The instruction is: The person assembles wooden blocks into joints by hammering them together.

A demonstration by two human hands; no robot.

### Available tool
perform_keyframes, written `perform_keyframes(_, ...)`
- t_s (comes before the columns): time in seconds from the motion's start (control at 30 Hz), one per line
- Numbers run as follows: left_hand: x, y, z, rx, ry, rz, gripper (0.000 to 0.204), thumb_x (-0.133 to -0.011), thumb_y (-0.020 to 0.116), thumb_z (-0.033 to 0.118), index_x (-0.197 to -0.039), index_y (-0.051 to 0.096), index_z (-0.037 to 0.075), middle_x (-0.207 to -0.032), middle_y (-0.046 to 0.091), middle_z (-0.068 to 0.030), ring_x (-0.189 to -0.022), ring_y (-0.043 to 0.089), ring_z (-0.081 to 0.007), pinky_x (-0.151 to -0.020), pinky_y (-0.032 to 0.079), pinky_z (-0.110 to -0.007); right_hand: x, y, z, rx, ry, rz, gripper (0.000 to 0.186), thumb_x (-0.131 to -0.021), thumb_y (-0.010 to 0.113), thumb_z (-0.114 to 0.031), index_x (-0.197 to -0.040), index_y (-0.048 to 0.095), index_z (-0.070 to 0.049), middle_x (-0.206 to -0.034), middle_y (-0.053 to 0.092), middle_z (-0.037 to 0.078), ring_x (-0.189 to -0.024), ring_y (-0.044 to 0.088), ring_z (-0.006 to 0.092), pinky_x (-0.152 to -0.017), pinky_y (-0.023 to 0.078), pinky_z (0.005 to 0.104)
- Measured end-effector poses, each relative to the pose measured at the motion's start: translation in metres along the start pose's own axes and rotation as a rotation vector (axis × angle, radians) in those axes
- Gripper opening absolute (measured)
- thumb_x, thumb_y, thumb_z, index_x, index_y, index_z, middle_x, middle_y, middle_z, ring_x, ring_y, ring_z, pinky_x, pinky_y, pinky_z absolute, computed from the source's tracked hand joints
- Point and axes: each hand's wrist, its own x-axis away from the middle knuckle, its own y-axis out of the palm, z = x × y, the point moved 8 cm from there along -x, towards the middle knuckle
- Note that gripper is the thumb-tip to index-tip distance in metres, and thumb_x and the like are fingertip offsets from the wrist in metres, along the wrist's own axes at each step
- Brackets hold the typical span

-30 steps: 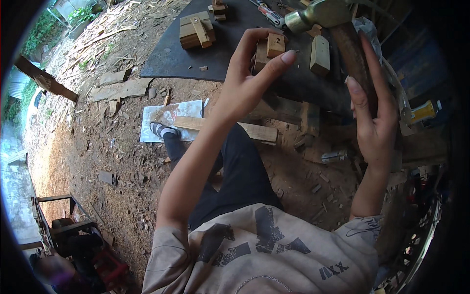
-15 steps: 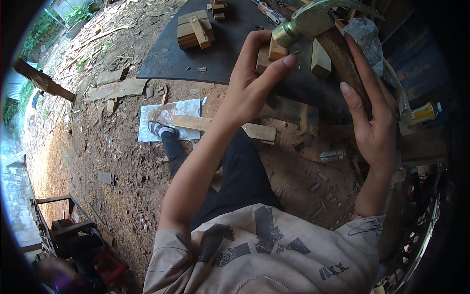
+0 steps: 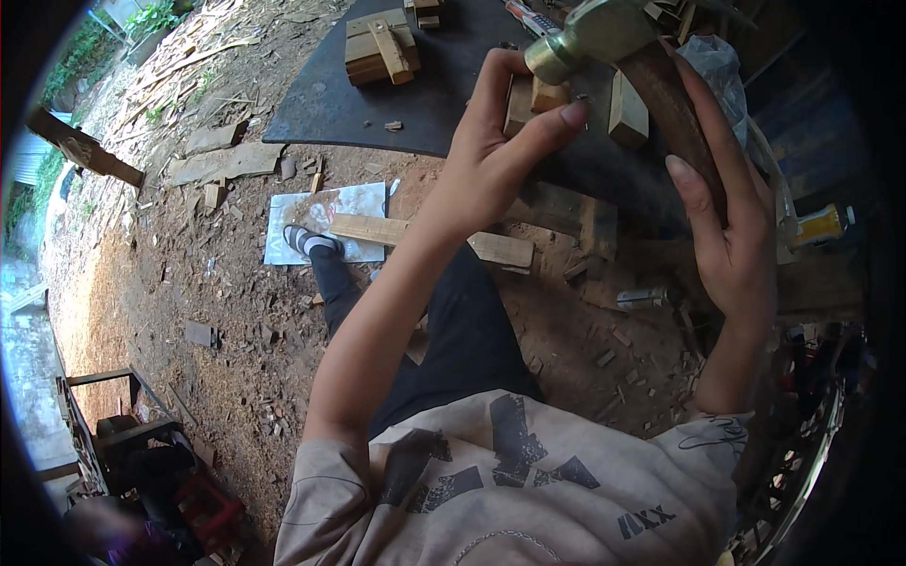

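Note:
A claw hammer with a brassy metal head (image 3: 583, 45) and a brown wooden handle (image 3: 672, 113) is in my right hand (image 3: 734, 226), whose fingers close round the handle. Its head hangs over my left hand (image 3: 491, 160), which grips a small wooden block (image 3: 518, 106) between thumb and fingers. A lighter wood piece (image 3: 549, 95) sits against that block, just under the hammer face. By my left thumb tip shows a thin metallic sliver, too small to name. Part of the block is hidden behind my thumb and the hammer.
On the dark tabletop (image 3: 321, 108) lie a stack of wooden blocks (image 3: 370, 57), another block (image 3: 629, 111) and a red-handled tool (image 3: 530, 17). A clear plastic bag (image 3: 713, 75) and a yellow bottle (image 3: 819, 224) are at the right. Planks (image 3: 373, 229) and wood scraps cover the ground.
My right hand and the hammer have shifted slightly to the right. My left thumb has moved a little to the right along the block.

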Motion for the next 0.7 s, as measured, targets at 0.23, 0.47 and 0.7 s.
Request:
perform_keyframes(0.23, 0.000, -0.002, -0.002, -0.013, -0.019, 0.001, 0.044, -0.096, 0.077, 0.029, -0.122, 0.050, 0.005, -0.102, 0.062, -0.0011, -0.096, 0.057, -0.0070, -0.086, 0.047, -0.024, -0.002, -0.033, 0.011, -0.176, 0.128, 0.198, 0.051, -0.108, 0.052, -0.013, -0.158, 0.041, -0.006, -0.128, 0.065, 0.012, -0.073, 0.054, 0.0072, -0.062, 0.045, 0.0219)
perform_keyframes(0.47, -0.001, 0.002, -0.001, -0.028, 0.027, -0.032, 0.045, -0.096, 0.077, 0.030, -0.122, 0.050, 0.004, -0.104, 0.063, -0.0020, -0.098, 0.058, -0.0078, -0.088, 0.048, -0.026, -0.004, -0.002, -0.002, 0.108, -0.121, -0.004, 0.050, -0.109, 0.051, -0.012, -0.158, 0.043, -0.006, -0.134, 0.064, 0.013, -0.074, 0.054, 0.0071, -0.062, 0.045, 0.0219)
perform_keyframes(0.7, 0.000, -0.001, -0.001, -0.049, 0.013, -0.053, 0.041, -0.098, 0.074, 0.027, -0.125, 0.049, 0.008, -0.105, 0.061, -0.0002, -0.098, 0.057, -0.0066, -0.089, 0.048, -0.025, -0.007, -0.027, 0.011, -0.206, 0.126, 0.086, 0.051, -0.109, 0.051, -0.013, -0.159, 0.043, -0.008, -0.136, 0.063, 0.014, -0.078, 0.055, 0.0087, -0.064, 0.045, 0.0231)
